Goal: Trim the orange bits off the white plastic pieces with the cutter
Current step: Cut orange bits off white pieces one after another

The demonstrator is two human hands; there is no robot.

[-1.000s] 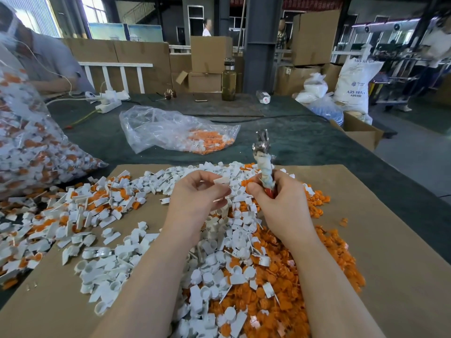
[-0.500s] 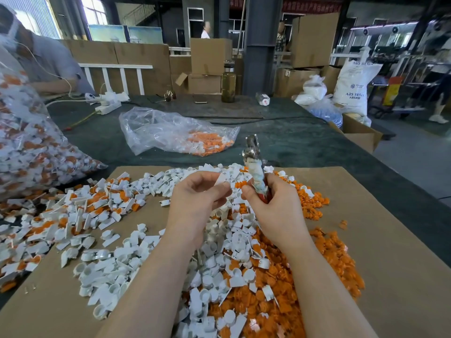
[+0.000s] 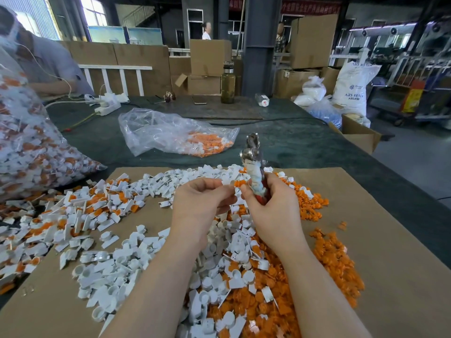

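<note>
My right hand point(image 3: 271, 213) grips the cutter point(image 3: 252, 164) by its cloth-wrapped handle, metal jaws pointing up and away. My left hand point(image 3: 200, 206) pinches a small white plastic piece point(image 3: 228, 182) with an orange bit point(image 3: 240, 183) just left of the cutter handle. Both hands hover over a heap of white pieces point(image 3: 117, 272) and cut-off orange bits point(image 3: 334, 259) on a sheet of cardboard point(image 3: 390, 276). To the left lies a pile of untrimmed white-and-orange pieces point(image 3: 80, 211).
A clear bag point(image 3: 170, 132) with some orange-and-white pieces lies on the green table point(image 3: 305, 142) beyond the cardboard. A big full bag point(image 3: 29, 142) stands at the left. Another person point(image 3: 44, 64) sits at the far left. A bottle point(image 3: 227, 85), power strip point(image 3: 107, 106) and boxes stand behind.
Both hands have stayed close together over the heap. The cutter has tilted slightly leftward and the white piece in my left hand sits closer to its handle.
</note>
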